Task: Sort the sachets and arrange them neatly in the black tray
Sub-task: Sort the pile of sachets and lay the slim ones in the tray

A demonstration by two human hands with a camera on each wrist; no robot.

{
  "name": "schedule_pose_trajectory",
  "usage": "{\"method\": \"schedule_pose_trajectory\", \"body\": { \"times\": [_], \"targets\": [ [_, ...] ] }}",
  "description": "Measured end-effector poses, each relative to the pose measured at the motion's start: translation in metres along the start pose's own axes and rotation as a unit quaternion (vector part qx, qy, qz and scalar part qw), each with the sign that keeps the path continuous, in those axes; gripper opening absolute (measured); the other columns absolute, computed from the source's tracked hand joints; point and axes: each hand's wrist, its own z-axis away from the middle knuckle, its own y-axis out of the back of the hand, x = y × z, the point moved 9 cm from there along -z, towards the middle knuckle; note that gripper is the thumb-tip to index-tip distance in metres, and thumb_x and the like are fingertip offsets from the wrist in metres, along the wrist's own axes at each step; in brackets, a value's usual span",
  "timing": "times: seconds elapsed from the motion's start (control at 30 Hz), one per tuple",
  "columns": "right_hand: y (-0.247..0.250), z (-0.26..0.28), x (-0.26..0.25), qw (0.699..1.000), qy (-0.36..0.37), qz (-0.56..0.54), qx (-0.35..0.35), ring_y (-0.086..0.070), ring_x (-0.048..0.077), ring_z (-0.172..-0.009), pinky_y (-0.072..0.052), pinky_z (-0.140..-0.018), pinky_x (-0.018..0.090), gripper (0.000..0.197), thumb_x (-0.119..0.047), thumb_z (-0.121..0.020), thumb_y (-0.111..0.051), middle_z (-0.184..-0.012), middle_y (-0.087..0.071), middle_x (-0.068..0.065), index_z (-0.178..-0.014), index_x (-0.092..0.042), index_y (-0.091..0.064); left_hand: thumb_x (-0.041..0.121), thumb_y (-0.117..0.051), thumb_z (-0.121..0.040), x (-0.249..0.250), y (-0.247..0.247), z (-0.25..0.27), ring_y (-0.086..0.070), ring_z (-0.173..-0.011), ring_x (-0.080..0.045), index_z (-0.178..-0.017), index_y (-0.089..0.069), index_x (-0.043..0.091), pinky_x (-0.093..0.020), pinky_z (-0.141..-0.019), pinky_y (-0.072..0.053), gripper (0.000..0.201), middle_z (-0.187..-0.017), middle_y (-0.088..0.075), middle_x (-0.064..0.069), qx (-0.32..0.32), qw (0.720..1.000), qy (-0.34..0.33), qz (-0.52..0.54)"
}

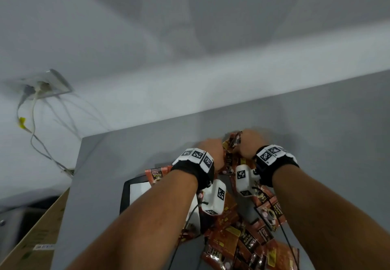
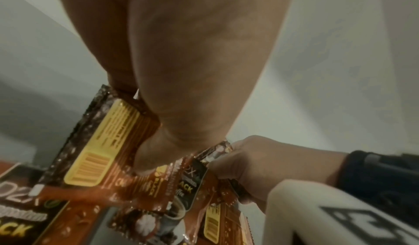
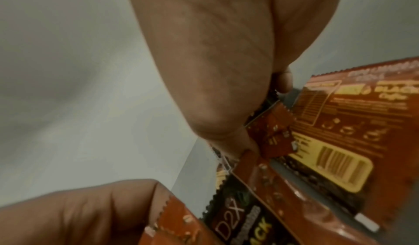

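Red-brown coffee sachets [image 1: 242, 234] lie in a loose heap on the grey table [image 1: 126, 153]. At the heap's far end my left hand [image 1: 212, 149] and right hand [image 1: 249, 142] sit close together, each pinching sachets from a bunch [image 1: 232, 143] raised between them. In the left wrist view my fingers [image 2: 145, 155] grip a sachet with a yellow barcode panel [image 2: 99, 141]. In the right wrist view my fingers [image 3: 229, 141] pinch a sachet corner [image 3: 272, 132]. The black tray [image 1: 126, 193] with a pale floor lies under my left forearm, and one sachet [image 1: 156, 174] rests over its far edge.
The table's left edge [image 1: 78, 174] drops to a cardboard box [image 1: 31, 238] on the floor. A wall socket [image 1: 48, 86] with hanging cables sits at the far left. Thin black wrist-camera cables [image 1: 282, 227] trail over the heap. A grey wall stands behind the table.
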Motion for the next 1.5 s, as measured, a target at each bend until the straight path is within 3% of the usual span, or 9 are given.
{"method": "schedule_pose_trajectory", "body": {
  "times": [0.1, 0.27, 0.37, 0.5, 0.63, 0.77, 0.97, 1.13, 1.5],
  "targets": [
    [0.007, 0.005, -0.001, 0.999, 0.017, -0.046, 0.005, -0.065, 0.024, -0.083, -0.049, -0.072, 0.031, 0.007, -0.020, -0.090, -0.069, -0.087, -0.065, 0.005, -0.088, -0.013, -0.068, 0.018, -0.058, -0.091, 0.004, 0.007, 0.004, -0.068, -0.087, -0.030, -0.088, -0.059, 0.017, -0.035, -0.073, -0.055, 0.003, -0.091, -0.067, -0.007, 0.013, 1.000, -0.019, 0.011],
    [0.047, 0.022, 0.022, 0.970, 0.007, -0.219, 0.104, -0.065, 0.029, -0.078, -0.044, -0.067, 0.031, 0.008, -0.017, -0.084, -0.070, -0.077, -0.066, 0.006, -0.080, -0.012, -0.065, 0.016, -0.063, -0.089, 0.016, 0.035, 0.020, -0.067, -0.089, -0.026, -0.108, -0.058, 0.013, -0.037, -0.075, -0.056, 0.019, -0.097, -0.067, -0.005, 0.041, 0.997, -0.032, 0.052],
    [0.072, 0.051, 0.026, 0.926, 0.028, -0.355, 0.130, -0.069, 0.028, -0.077, -0.051, -0.071, 0.039, 0.013, -0.019, -0.089, -0.069, -0.078, -0.073, 0.009, -0.077, -0.012, -0.069, 0.018, -0.062, -0.092, 0.026, 0.069, 0.044, -0.070, -0.084, -0.023, -0.095, -0.068, 0.010, -0.038, -0.074, -0.059, 0.010, -0.088, -0.070, -0.004, 0.061, 0.994, -0.059, 0.070],
    [0.088, 0.093, 0.013, 0.859, 0.031, -0.495, 0.127, -0.072, 0.032, -0.090, -0.052, -0.074, 0.043, 0.009, -0.018, -0.085, -0.067, -0.089, -0.078, 0.004, -0.091, -0.019, -0.073, 0.012, -0.054, -0.095, 0.005, 0.122, 0.098, -0.060, -0.090, -0.023, -0.113, -0.061, 0.003, -0.035, -0.077, -0.050, 0.021, -0.104, -0.067, -0.011, 0.112, 0.987, -0.044, 0.109],
    [0.086, 0.141, -0.054, 0.877, 0.116, -0.460, 0.073, -0.072, 0.027, -0.083, -0.057, -0.074, 0.042, 0.015, -0.022, -0.080, -0.075, -0.088, -0.076, 0.003, -0.093, -0.018, -0.069, 0.013, -0.051, -0.095, -0.053, 0.123, 0.150, -0.055, -0.081, -0.005, -0.110, -0.052, 0.021, -0.024, -0.060, -0.041, 0.017, -0.092, -0.058, 0.008, 0.126, 0.985, -0.011, 0.122],
    [0.051, 0.181, -0.140, 0.939, 0.225, -0.257, 0.037, -0.061, 0.012, -0.075, -0.040, -0.057, 0.015, 0.022, -0.022, -0.082, -0.080, -0.080, -0.063, -0.008, -0.080, -0.025, -0.058, 0.018, -0.054, -0.095, -0.100, 0.075, 0.190, -0.060, -0.091, -0.018, -0.106, -0.052, 0.019, -0.032, -0.075, -0.048, 0.011, -0.100, -0.061, 0.000, 0.090, 0.994, 0.017, 0.067],
    [-0.034, 0.197, -0.197, 0.963, 0.268, -0.026, -0.014, -0.063, 0.020, -0.110, -0.050, -0.088, 0.032, 0.035, -0.016, -0.083, -0.068, -0.117, -0.068, -0.002, -0.117, -0.024, -0.064, 0.026, -0.060, -0.089, -0.139, -0.006, 0.218, -0.062, -0.100, -0.023, -0.112, -0.052, 0.026, -0.039, -0.084, -0.053, 0.025, -0.111, -0.060, 0.000, 0.071, 0.995, 0.066, -0.003],
    [-0.041, 0.213, -0.202, 0.937, 0.290, -0.164, -0.107, -0.060, -0.015, -0.088, -0.042, -0.076, 0.007, 0.028, -0.030, -0.080, -0.079, -0.091, -0.065, -0.026, -0.104, -0.038, -0.066, 0.024, -0.057, -0.087, -0.142, -0.027, 0.230, -0.056, -0.114, -0.024, -0.126, -0.052, 0.022, -0.038, -0.094, -0.049, 0.039, -0.126, -0.055, -0.003, 0.005, 0.997, 0.069, 0.043],
    [-0.052, 0.209, -0.174, 0.957, 0.254, -0.111, -0.089, -0.061, 0.004, -0.094, -0.054, -0.087, 0.029, 0.058, -0.072, -0.070, -0.063, -0.097, -0.067, -0.015, -0.114, -0.036, -0.065, 0.040, -0.064, -0.073, -0.146, -0.020, 0.230, -0.057, -0.113, -0.017, -0.130, -0.055, 0.027, -0.038, -0.096, -0.052, 0.058, -0.129, -0.059, 0.001, -0.040, 0.997, 0.043, 0.058]
  ]
}}
